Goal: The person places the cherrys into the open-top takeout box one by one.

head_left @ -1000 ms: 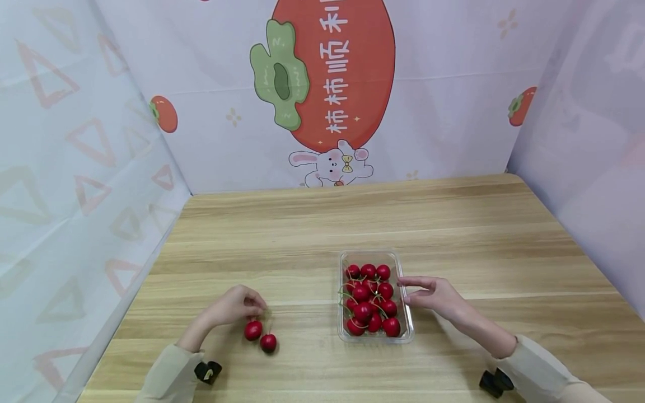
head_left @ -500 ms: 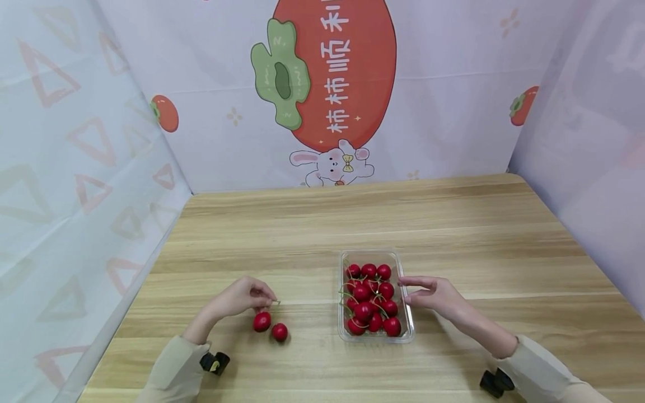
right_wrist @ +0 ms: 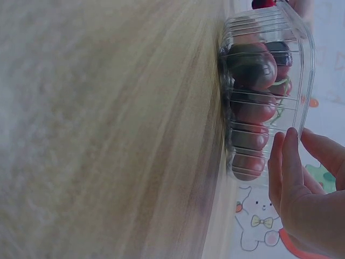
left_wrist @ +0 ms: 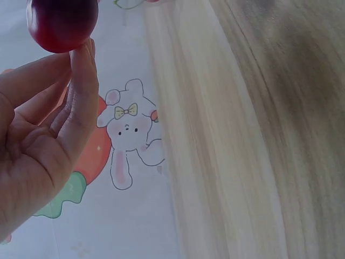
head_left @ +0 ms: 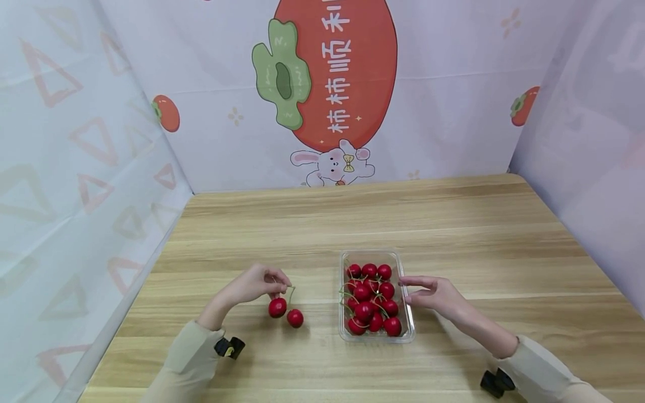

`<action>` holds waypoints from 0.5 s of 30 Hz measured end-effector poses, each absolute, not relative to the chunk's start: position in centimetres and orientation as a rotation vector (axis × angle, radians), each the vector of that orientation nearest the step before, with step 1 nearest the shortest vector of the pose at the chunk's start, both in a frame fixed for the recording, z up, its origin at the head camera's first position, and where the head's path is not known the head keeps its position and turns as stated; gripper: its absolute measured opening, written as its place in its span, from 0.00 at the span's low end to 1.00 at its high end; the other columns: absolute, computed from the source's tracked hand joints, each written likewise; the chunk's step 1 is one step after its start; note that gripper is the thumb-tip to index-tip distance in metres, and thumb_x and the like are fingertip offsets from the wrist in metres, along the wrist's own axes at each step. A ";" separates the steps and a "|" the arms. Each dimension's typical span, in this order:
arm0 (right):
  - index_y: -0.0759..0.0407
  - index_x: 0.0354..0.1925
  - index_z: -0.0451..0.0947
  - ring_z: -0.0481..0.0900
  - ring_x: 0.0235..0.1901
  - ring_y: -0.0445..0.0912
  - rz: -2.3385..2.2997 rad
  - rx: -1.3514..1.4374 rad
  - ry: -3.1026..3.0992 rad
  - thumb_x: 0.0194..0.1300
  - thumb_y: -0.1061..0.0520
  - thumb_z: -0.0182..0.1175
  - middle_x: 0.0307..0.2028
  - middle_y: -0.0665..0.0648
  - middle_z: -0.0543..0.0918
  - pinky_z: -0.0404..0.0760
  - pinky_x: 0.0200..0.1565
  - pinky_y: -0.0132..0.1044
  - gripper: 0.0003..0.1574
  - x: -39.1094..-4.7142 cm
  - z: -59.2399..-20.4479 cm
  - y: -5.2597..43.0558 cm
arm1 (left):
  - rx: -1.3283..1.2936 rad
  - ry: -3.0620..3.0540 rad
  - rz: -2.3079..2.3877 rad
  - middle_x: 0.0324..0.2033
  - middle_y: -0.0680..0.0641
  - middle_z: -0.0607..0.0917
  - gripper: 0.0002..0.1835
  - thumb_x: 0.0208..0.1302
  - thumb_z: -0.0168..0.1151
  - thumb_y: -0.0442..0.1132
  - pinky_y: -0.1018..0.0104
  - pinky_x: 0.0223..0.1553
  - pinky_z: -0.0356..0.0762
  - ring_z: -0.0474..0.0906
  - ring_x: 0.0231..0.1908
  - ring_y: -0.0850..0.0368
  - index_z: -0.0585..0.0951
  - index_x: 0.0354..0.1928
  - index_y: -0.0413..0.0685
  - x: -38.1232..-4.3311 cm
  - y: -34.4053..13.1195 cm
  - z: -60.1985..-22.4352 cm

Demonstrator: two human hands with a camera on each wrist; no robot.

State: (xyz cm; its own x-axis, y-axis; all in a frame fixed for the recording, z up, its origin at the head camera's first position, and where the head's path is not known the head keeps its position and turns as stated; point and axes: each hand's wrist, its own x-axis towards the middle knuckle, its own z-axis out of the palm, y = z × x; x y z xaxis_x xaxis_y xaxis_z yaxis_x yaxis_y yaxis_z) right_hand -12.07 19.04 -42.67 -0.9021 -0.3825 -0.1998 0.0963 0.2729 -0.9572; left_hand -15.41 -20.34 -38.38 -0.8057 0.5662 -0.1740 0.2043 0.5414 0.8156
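My left hand (head_left: 257, 282) pinches two red cherries by their stems near the fingertips. One cherry (head_left: 277, 307) hangs just under the fingers, the other (head_left: 295, 318) slightly to its right on a green stem. In the left wrist view a dark red cherry (left_wrist: 62, 24) appears large above the fingertips. To the right stands a clear plastic container (head_left: 378, 340) holding several red cherries (head_left: 364, 312) with green stems. Straight fingers of my right hand (head_left: 438, 294) touch the container's right rim; in the right wrist view they lie against its ribbed wall (right_wrist: 264, 32).
The wooden table (head_left: 282, 224) extends behind and around the container. A printed cloth (head_left: 453, 112) with a persimmon and rabbit closes off the back, and further cloths flank both sides. Black wrist mounts sit at both sleeves.
My left hand has moved right and away from the body, bringing both cherries closer to the container. The right hand and container have stayed in place.
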 end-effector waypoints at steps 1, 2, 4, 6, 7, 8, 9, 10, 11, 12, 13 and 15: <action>0.70 0.57 0.65 0.79 0.41 0.42 -1.668 -0.265 2.156 0.57 0.54 0.60 0.53 0.68 0.71 0.74 0.45 0.31 0.33 -12.0 -42.7 19.1 | 0.626 2.360 1.170 0.27 0.41 0.81 0.09 0.58 0.57 0.33 0.68 0.29 0.78 0.76 0.24 0.60 0.79 0.36 0.32 -15.5 -20.1 -38.3; 0.71 0.57 0.64 0.79 0.41 0.42 -1.668 -0.272 2.154 0.57 0.55 0.59 0.53 0.69 0.70 0.74 0.45 0.31 0.33 -12.0 -42.7 19.1 | 0.626 2.358 1.173 0.27 0.40 0.81 0.09 0.58 0.57 0.33 0.68 0.29 0.78 0.77 0.24 0.60 0.79 0.36 0.32 -15.6 -19.9 -38.2; 0.71 0.57 0.64 0.79 0.41 0.42 -1.677 -0.276 2.147 0.57 0.55 0.59 0.53 0.69 0.70 0.74 0.45 0.30 0.33 -12.0 -42.6 19.1 | 0.623 2.359 1.177 0.27 0.39 0.81 0.09 0.58 0.57 0.33 0.68 0.29 0.78 0.77 0.24 0.60 0.79 0.36 0.32 -15.9 -19.4 -38.0; 0.71 0.57 0.64 0.79 0.41 0.42 -1.685 -0.281 2.141 0.57 0.55 0.59 0.53 0.69 0.70 0.74 0.45 0.31 0.33 -12.0 -42.6 19.1 | 0.621 2.348 1.191 0.28 0.38 0.81 0.09 0.58 0.57 0.33 0.67 0.29 0.78 0.77 0.24 0.59 0.79 0.36 0.32 -16.1 -19.0 -37.7; 0.71 0.57 0.64 0.79 0.41 0.42 -1.687 -0.278 2.138 0.57 0.55 0.59 0.54 0.69 0.70 0.74 0.46 0.31 0.33 -12.0 -42.6 19.1 | 0.624 2.348 1.196 0.28 0.39 0.81 0.09 0.58 0.57 0.33 0.67 0.30 0.78 0.77 0.24 0.59 0.79 0.36 0.32 -16.2 -18.7 -37.6; 0.71 0.57 0.64 0.79 0.41 0.42 -1.687 -0.277 2.139 0.57 0.55 0.59 0.53 0.69 0.70 0.74 0.46 0.32 0.34 -12.0 -42.6 19.1 | 0.622 2.345 1.201 0.28 0.38 0.81 0.09 0.58 0.57 0.33 0.66 0.30 0.78 0.76 0.24 0.59 0.79 0.36 0.32 -16.2 -18.5 -37.4; 0.71 0.57 0.64 0.79 0.41 0.42 -1.686 -0.276 2.140 0.57 0.55 0.59 0.53 0.69 0.70 0.74 0.46 0.33 0.34 -12.0 -42.6 19.1 | 0.620 2.344 1.203 0.28 0.38 0.81 0.09 0.58 0.57 0.33 0.66 0.30 0.78 0.77 0.24 0.59 0.79 0.37 0.33 -16.3 -18.3 -37.3; 0.71 0.57 0.64 0.79 0.41 0.43 -1.684 -0.276 2.142 0.57 0.55 0.59 0.53 0.69 0.70 0.74 0.46 0.34 0.33 -12.0 -42.6 19.1 | 0.620 2.341 1.208 0.29 0.38 0.81 0.09 0.58 0.57 0.33 0.66 0.30 0.78 0.77 0.24 0.59 0.79 0.37 0.32 -16.4 -18.0 -37.2; 0.71 0.57 0.64 0.79 0.42 0.43 -1.682 -0.277 2.144 0.57 0.54 0.59 0.53 0.69 0.70 0.74 0.47 0.34 0.33 -12.0 -42.6 19.1 | 0.621 2.339 1.215 0.29 0.37 0.81 0.10 0.58 0.57 0.33 0.66 0.30 0.78 0.77 0.24 0.59 0.79 0.37 0.32 -16.5 -17.8 -37.1; 0.71 0.57 0.64 0.79 0.42 0.43 -1.679 -0.279 2.145 0.57 0.54 0.59 0.53 0.69 0.70 0.74 0.47 0.35 0.33 -12.0 -42.7 19.1 | 0.623 2.341 1.217 0.29 0.37 0.81 0.10 0.58 0.57 0.33 0.66 0.30 0.78 0.77 0.25 0.59 0.79 0.37 0.32 -16.7 -17.6 -37.0; 0.71 0.57 0.64 0.79 0.42 0.44 -1.677 -0.282 2.146 0.57 0.54 0.59 0.53 0.69 0.70 0.74 0.47 0.35 0.33 -12.1 -42.7 19.1 | 0.623 2.340 1.224 0.29 0.38 0.81 0.10 0.58 0.57 0.33 0.65 0.30 0.78 0.77 0.25 0.59 0.79 0.38 0.31 -16.8 -17.4 -36.9; 0.70 0.57 0.64 0.79 0.42 0.44 -1.678 -0.272 2.142 0.57 0.54 0.59 0.53 0.69 0.71 0.74 0.47 0.34 0.34 -12.1 -42.8 19.1 | 0.632 2.340 1.237 0.29 0.38 0.81 0.10 0.58 0.57 0.32 0.65 0.31 0.78 0.77 0.25 0.59 0.78 0.38 0.30 -17.0 -17.1 -36.7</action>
